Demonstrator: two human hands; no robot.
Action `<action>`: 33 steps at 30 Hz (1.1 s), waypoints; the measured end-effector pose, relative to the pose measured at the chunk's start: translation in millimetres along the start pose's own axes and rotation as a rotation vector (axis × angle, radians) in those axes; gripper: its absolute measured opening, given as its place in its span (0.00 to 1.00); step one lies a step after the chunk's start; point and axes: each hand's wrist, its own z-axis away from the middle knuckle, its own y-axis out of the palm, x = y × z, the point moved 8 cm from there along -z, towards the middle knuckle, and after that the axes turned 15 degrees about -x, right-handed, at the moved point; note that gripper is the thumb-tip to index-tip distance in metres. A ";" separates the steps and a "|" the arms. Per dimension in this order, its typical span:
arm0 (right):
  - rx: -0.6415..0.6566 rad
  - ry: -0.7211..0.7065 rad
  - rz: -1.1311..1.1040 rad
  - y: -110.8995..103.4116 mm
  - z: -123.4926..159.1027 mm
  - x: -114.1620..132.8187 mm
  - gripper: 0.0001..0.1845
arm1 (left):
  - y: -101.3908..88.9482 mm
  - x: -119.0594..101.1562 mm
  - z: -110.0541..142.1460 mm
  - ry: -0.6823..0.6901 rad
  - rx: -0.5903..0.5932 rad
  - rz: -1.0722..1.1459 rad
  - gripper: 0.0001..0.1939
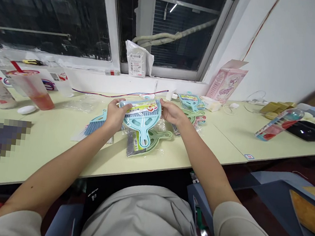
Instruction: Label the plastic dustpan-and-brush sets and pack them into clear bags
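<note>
Between my two hands, above the table, is a light blue dustpan and brush set (142, 122) in clear plastic wrap, its handle pointing down toward me. My left hand (116, 114) grips its upper left corner, thumb on the front. My right hand (172, 112) pinches its upper right edge. Partly hidden beneath it, a green wrapped dustpan and brush set (159, 136) lies on the table. To the left, behind my left wrist, lies a blue brush (94, 126) with bristles showing. More wrapped sets, blue (193, 102) and green (198, 116), are piled beyond my right hand.
Drink cups (35, 92) stand at the left of the pale table (214, 141). A pink box (225, 84) and a white package (137, 61) are by the window. A bottle (279, 125) and black case (310, 130) are at right. Chairs (276, 194) stand below the front edge.
</note>
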 end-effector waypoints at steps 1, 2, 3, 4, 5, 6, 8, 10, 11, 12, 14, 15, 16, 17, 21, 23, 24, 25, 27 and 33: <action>0.017 -0.008 -0.008 0.3 -1.8 -2.3 0.21 | 0.0 -0.3 0.1 -0.008 0.001 0.007 0.28; 0.027 -0.014 -0.014 0.0 -4.0 -5.0 0.21 | 0.1 -0.4 0.2 -0.016 0.005 0.010 0.28; 0.030 -0.020 -0.019 -0.9 -6.5 -7.7 0.21 | 0.1 -0.8 0.2 -0.018 0.009 0.013 0.28; 0.025 -0.026 -0.023 -2.4 -9.0 -10.3 0.20 | 0.1 -1.4 0.2 -0.015 0.011 0.016 0.28; 0.014 -0.030 -0.029 -4.2 -11.4 -12.5 0.20 | 0.0 -2.1 0.0 -0.007 0.013 0.019 0.28; 0.003 -0.033 -0.037 -5.9 -13.4 -14.2 0.19 | 0.0 -2.8 -0.1 0.002 0.015 0.021 0.28; -0.002 -0.031 -0.061 -7.7 -15.6 -16.3 0.17 | -0.1 -3.4 -0.4 0.015 0.015 0.022 0.28; -0.004 -0.014 -0.077 -8.3 -16.0 -17.8 0.17 | -0.2 -2.6 -0.7 0.018 0.011 0.006 0.27; -0.001 0.005 -0.080 -7.9 -15.7 -19.2 0.17 | -0.4 -2.4 -0.9 0.023 0.006 -0.006 0.27; 0.006 0.029 -0.086 -7.0 -15.2 -20.9 0.17 | -1.0 -2.7 -1.2 0.034 -0.002 -0.015 0.27; 0.033 0.081 -0.115 -3.7 -13.9 -24.8 0.17 | -2.0 -3.7 -1.8 0.061 -0.017 -0.024 0.26; 0.050 0.102 -0.137 -1.7 -13.4 -26.5 0.16 | -2.4 -4.0 -2.3 0.073 -0.023 -0.026 0.26; 0.062 0.117 -0.160 -0.2 -13.3 -27.9 0.15 | -2.8 -3.6 -2.9 0.077 -0.028 -0.027 0.26; 0.066 0.127 -0.177 0.5 -13.7 -28.9 0.14 | -3.2 -2.6 -3.7 0.075 -0.032 -0.028 0.25; 0.025 0.114 -0.186 -2.8 -17.2 -27.5 0.09 | -5.0 3.7 -8.7 0.047 -0.052 -0.030 0.26; -0.003 0.102 -0.196 -4.1 -17.3 -23.9 0.11 | -5.6 6.1 -11.1 0.046 -0.061 -0.028 0.26; -0.012 0.105 -0.197 -3.3 -16.5 -22.7 0.13 | -5.7 7.5 -12.1 0.045 -0.065 -0.028 0.27; -0.020 0.109 -0.192 -1.7 -15.2 -22.1 0.16 | -5.6 9.2 -12.9 0.041 -0.066 -0.029 0.27; -0.041 0.103 -0.164 3.2 -11.9 -21.9 0.18 | -4.3 12.5 -13.7 0.034 -0.058 -0.019 0.28; -0.197 -0.005 -0.116 7.8 -6.8 -20.5 0.08 | 2.0 17.8 -13.3 -0.017 -0.013 0.071 0.24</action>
